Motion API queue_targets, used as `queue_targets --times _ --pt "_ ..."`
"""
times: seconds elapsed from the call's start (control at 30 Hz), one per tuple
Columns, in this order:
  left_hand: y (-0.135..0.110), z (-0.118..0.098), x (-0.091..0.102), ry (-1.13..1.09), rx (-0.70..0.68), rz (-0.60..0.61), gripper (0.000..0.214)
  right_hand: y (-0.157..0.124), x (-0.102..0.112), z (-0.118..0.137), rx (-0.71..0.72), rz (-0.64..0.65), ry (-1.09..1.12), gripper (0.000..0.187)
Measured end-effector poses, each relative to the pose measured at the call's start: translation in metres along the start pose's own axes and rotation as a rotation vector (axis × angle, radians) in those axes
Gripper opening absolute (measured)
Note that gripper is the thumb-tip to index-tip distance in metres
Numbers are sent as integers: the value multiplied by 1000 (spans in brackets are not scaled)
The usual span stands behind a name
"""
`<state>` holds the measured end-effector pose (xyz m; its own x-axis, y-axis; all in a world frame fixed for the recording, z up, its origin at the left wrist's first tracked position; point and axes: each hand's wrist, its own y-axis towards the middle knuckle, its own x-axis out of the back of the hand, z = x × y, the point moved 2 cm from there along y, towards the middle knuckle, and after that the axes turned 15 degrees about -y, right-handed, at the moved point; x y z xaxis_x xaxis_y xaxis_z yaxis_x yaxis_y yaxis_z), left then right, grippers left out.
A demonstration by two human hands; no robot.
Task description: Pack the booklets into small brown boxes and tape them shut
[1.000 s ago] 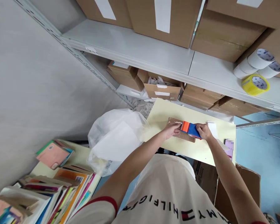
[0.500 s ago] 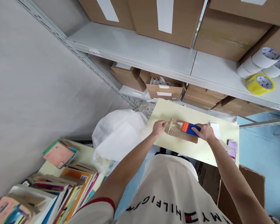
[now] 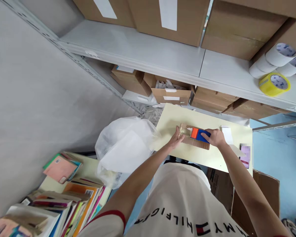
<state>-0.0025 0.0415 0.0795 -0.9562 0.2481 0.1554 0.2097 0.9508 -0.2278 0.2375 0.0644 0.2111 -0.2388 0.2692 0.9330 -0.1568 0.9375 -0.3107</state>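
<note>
A small brown cardboard box (image 3: 198,144) lies on the pale yellow table, with clear tape (image 3: 185,131) over the left part of its top. My right hand (image 3: 215,137) is wrapped round a blue and orange tape dispenser (image 3: 201,135), which rests along the top of the box. My left hand (image 3: 174,140) holds the box's left end, with its fingers along the end and its thumb at the near side. What the fingertips press on is partly hidden.
White papers (image 3: 227,135) and a purple phone-like item (image 3: 245,156) lie at the table's right. A white plastic bag (image 3: 125,144) stands left of it. Shelves (image 3: 143,52) with cartons and tape rolls (image 3: 274,84) run behind. Books (image 3: 81,194) are stacked at lower left.
My left hand has gone from pinching at the tape's end to spreading round the box's left end. My right hand and the dispenser stay nearly in place on the box.
</note>
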Motion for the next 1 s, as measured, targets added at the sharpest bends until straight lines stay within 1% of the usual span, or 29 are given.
queue_targets --times 0.07,0.1,0.13,0.17,0.23,0.3,0.37,0.4,0.47,0.57,0.63,0.7,0.73,0.77,0.8,0.87,0.93,1.0 --pt "4 -21 2 285 -97 98 137 0 1 -1 13 12 8 46" --pt "8 -33 2 427 -176 145 148 0 3 -1 18 19 13 47" --pt "12 -44 2 549 -256 206 153 0 4 0 23 26 19 47" --pt "17 -53 0 648 -315 269 151 0 7 1 28 39 24 48" --pt "27 -64 -4 776 -355 364 140 2 12 3 41 78 26 50" --pt "34 -69 -9 832 -331 395 129 5 16 1 64 120 16 52" --pt "37 -70 -13 846 -314 389 122 5 15 -13 82 141 -1 54" --pt "38 -70 -13 846 -316 387 120 2 11 -25 82 143 -7 54" --pt "38 -69 -10 837 -317 394 119 -6 -3 -54 58 140 -8 53" --pt "38 -66 4 828 -274 415 118 -19 -35 -94 20 139 24 47" --pt "37 -62 15 822 -226 414 118 -19 -56 -104 36 147 53 45" --pt "36 -60 16 799 -200 387 119 -12 -70 -101 65 135 89 43" --pt "35 -59 11 774 -204 376 120 -7 -74 -96 76 122 108 43" --pt "35 -58 1 741 -220 376 121 -1 -76 -91 84 108 128 43" --pt "34 -58 -13 706 -245 389 120 5 -77 -86 94 99 148 42" --pt "33 -59 -46 652 -303 457 116 15 -78 -80 121 100 187 42" --pt "33 -61 -76 664 -338 505 106 21 -79 -82 154 123 207 43" --pt "35 -63 -93 709 -340 530 99 22 -83 -91 195 163 203 46"
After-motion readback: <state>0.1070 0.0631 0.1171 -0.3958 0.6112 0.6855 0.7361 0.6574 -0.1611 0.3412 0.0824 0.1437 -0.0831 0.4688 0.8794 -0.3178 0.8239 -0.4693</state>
